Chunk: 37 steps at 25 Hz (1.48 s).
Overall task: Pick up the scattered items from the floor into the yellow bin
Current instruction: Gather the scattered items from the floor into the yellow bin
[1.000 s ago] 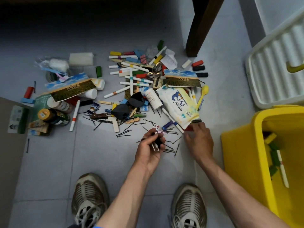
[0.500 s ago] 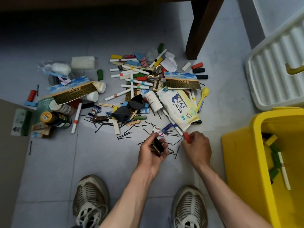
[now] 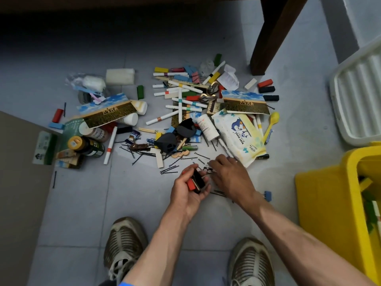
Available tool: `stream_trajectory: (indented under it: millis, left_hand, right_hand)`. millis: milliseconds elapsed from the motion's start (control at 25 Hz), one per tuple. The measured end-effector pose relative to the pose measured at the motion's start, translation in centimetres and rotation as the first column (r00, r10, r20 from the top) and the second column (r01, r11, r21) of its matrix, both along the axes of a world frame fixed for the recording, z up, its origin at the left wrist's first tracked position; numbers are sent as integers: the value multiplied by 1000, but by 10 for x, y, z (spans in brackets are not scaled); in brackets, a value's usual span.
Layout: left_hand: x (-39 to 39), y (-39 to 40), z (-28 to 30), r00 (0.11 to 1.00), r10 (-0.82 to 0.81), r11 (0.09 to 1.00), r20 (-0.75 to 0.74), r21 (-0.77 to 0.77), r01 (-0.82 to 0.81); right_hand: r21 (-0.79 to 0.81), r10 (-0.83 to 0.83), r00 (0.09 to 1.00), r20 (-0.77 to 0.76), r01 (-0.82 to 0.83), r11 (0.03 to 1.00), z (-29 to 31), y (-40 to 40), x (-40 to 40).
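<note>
The scattered items lie in a heap on the grey tiled floor: white marker pens, coloured blocks, a baby wipes pack, bottles and black hairpins. The yellow bin stands at the right with several items inside. My left hand, palm up, is shut on a red block and a black piece. My right hand is palm down right beside it, fingertips touching a small patterned clip at the left hand's fingertips. The underside of the right hand is hidden.
A blue binder clip lies by my right wrist. A dark table leg stands behind the heap. A white ribbed tray leans at the right. Brown cardboard covers the left floor. My shoes are near.
My right hand picked a red block off the floor and moved left to my left hand. The red block now sits in the left hand with the black piece.
</note>
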<state>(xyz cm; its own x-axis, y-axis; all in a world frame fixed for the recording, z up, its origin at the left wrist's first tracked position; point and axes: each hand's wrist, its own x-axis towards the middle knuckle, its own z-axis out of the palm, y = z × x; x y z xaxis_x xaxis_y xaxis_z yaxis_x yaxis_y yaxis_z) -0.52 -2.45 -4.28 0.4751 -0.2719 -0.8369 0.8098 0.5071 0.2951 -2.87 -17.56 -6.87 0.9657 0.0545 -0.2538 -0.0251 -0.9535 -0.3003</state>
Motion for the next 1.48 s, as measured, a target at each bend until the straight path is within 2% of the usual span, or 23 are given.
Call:
stream_trajectory:
  millis: [80, 160, 200, 280, 320, 400, 520, 640, 720, 760, 800, 840, 880, 920, 960, 1040, 1160, 1240, 1280, 1360, 1480]
  left_hand:
    - [-1, 7, -4, 1000, 17, 1000, 3, 25, -17]
    - [-3, 8, -6, 999, 32, 998, 9, 55, -33]
    - [-5, 6, -7, 999, 36, 997, 16, 65, -37]
    - [-5, 2, -8, 998, 49, 997, 34, 59, -51]
    - [-6, -1, -7, 997, 59, 997, 41, 38, -60]
    - [-4, -8, -3, 997, 65, 998, 40, -22, -64]
    - [-5, -18, 0, 1000, 26, 994, 11, -102, -25]
    - [-9, -27, -2, 998, -57, 996, 32, -73, 59]
    - [-13, -32, -1, 997, -56, 997, 51, -47, 58]
    - [-14, -33, -2, 997, -56, 997, 53, -44, 58]
    - [-15, -34, -1, 997, -58, 997, 50, -45, 61]
    - [-16, -34, 2, 997, -58, 997, 45, -48, 61]
    - [-17, -33, 2, 997, -58, 997, 43, -44, 60]
    - [-18, -32, 3, 997, -59, 997, 42, -39, 61]
    - [-19, -31, 4, 997, -62, 998, 41, -30, 63]
    - [-19, -29, 4, 999, -46, 999, 24, -17, 46]
    - [-18, -25, 2, 1000, 15, 1000, 25, 4, -15]
    - [-14, -21, 2, 997, 59, 998, 45, -4, -59]
    - [-11, -18, 3, 996, 77, 997, 51, -29, -75]
    - [-5, -9, 7, 993, 98, 993, 59, -64, -94]
    - [8, 8, 7, 988, 123, 992, 90, -25, -122]
  right_hand:
    - [-25, -40, 999, 30, 41, 999, 0, 7, 4]
    - [35, -148, 987, 64, 146, 989, 4, 9, 4]
    - [113, -226, 969, 97, 215, 970, 6, 8, 2]
    - [362, -415, 895, 163, 337, 869, 17, 9, -6]
    - [472, -465, 866, 183, 338, 815, 24, 12, -11]
    - [581, -434, 886, 160, 271, 767, 41, 23, -23]
    - [548, -321, 938, 133, 200, 812, 61, 31, -38]
    - [532, -334, 927, 170, 199, 823, 70, 29, -50]
    - [630, -495, 853, 166, 295, 719, 66, 22, -61]
    - [652, -619, 774, 132, 402, 642, 59, 15, -66]
    - [612, -728, 680, 85, 541, 577, 51, 4, -73]
    - [485, -791, 612, 31, 683, 547, 41, -8, -81]
    - [306, -800, 599, -40, 769, 561, 30, -20, -92]
    - [161, -773, 626, -101, 777, 609, 20, -30, -102]
    - [110, -741, 658, -132, 753, 649, 12, -36, -108]
    - [199, -731, 667, -145, 743, 639, 8, -37, -108]
    - [449, -753, 630, -192, 739, 503, 28, -17, -81]
    - [618, -688, 690, -222, 646, 448, 48, 9, -54]
    - [669, -631, 742, -227, 590, 452, 58, 23, -41]
    - [700, -520, 831, -196, 490, 520, 71, 44, -21]
    - [666, -493, 859, -137, 448, 596, 72, 48, 4]
